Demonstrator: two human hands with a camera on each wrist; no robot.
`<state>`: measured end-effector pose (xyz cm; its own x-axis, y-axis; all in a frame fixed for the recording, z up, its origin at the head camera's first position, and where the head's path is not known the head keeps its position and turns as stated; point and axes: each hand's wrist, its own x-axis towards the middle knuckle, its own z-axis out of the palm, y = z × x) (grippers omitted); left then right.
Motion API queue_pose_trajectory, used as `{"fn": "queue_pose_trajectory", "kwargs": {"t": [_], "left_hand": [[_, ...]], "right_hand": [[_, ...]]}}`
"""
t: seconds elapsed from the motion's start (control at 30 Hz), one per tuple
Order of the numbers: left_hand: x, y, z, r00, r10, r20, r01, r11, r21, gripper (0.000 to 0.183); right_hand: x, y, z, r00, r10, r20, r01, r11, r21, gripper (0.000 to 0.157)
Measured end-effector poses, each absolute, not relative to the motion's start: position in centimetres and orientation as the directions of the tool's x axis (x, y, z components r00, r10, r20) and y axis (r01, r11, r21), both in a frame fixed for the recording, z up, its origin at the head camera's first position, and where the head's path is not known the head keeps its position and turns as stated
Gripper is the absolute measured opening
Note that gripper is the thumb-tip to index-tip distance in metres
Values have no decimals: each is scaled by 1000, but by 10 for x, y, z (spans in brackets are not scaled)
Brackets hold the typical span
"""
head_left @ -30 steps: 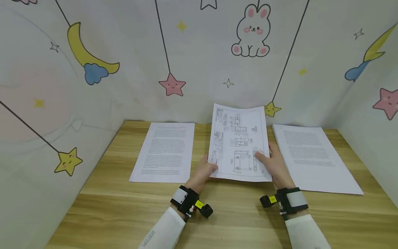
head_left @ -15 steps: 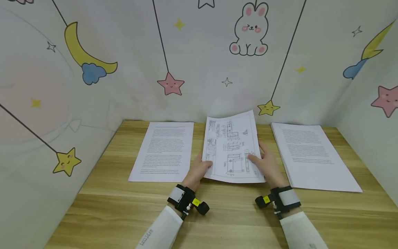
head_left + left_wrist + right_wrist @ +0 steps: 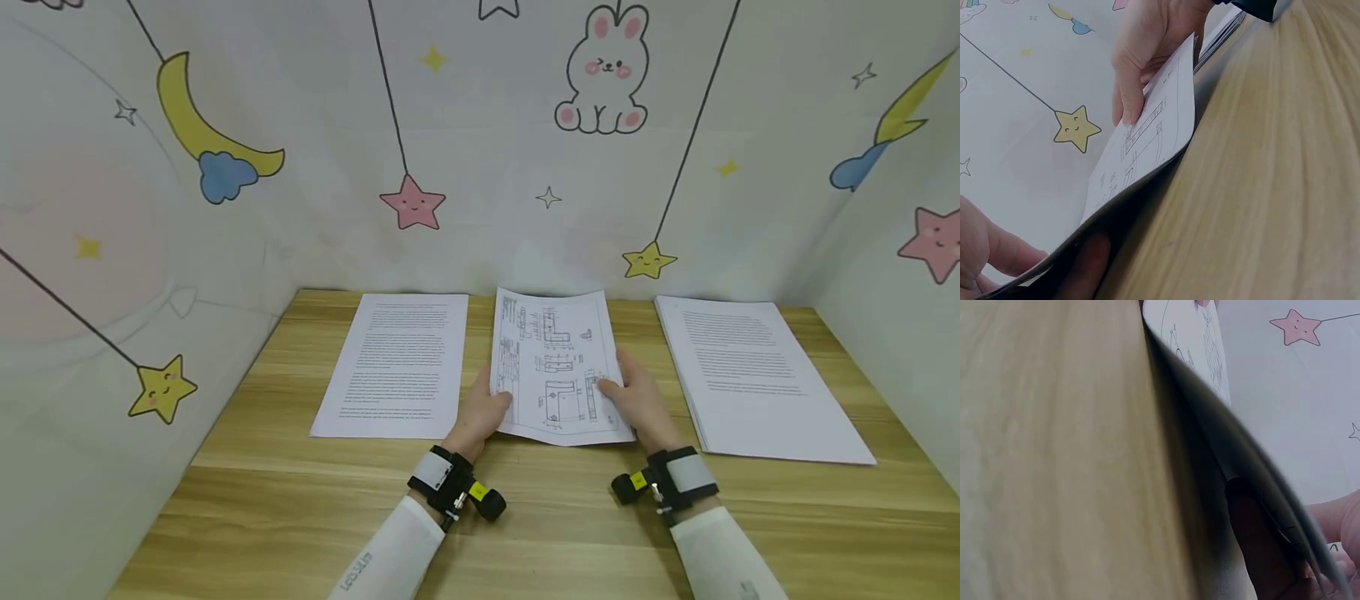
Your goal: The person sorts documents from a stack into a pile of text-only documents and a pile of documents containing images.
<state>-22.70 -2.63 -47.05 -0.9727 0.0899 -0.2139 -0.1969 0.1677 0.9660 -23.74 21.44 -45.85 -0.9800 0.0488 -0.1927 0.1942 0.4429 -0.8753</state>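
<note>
Between both hands, the technical drawing sheets (image 3: pixel 551 350) are held slightly above the table, bowed and sagging along the near edge. My left hand (image 3: pixel 480 414) grips their left edge, thumb on top. On the opposite edge, my right hand (image 3: pixel 643 407) pinches them with its thumb over the printed face. The left wrist view shows fingers underneath the drawing sheets (image 3: pixel 1147 140) and a dark gap over the wood. Layered edges of the drawing sheets (image 3: pixel 1254 450) appear in the right wrist view; how many there are I cannot tell.
A printed text page (image 3: pixel 397 367) lies flat to the left. On the right rests a thicker stack of text pages (image 3: pixel 765 375). The wooden table (image 3: pixel 555 533) meets a wall (image 3: pixel 495 150) with cartoon pictures at the back. Each wrist wears a strapped-on camera.
Both hands have brought the drawing sheets down and a little to the left. Their far edge, formerly raised against the wall, now sits lower. The pages on either side stay put.
</note>
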Motion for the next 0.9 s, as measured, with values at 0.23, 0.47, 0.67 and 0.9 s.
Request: {"fn": "queue_pose_trajectory", "kwargs": {"t": [0.23,0.47,0.67,0.9], "left_hand": [[-227,-26,-470,-974,108,-197,-171,208,963,59],[-229,-24,-468,-977,93,-191,-149,340,929,51],[-228,-22,-466,-985,77,-151,-109,402,909,64],[-228,-29,-463,-992,77,-96,-47,485,873,46]], "right_hand": [[-241,216,-457,-977,33,-213,201,493,-847,70],[-246,223,-460,-987,17,-158,127,684,-718,69],[-245,227,-456,-982,29,-187,148,735,-662,68],[-244,229,-454,-979,60,-194,167,781,-602,64]]}}
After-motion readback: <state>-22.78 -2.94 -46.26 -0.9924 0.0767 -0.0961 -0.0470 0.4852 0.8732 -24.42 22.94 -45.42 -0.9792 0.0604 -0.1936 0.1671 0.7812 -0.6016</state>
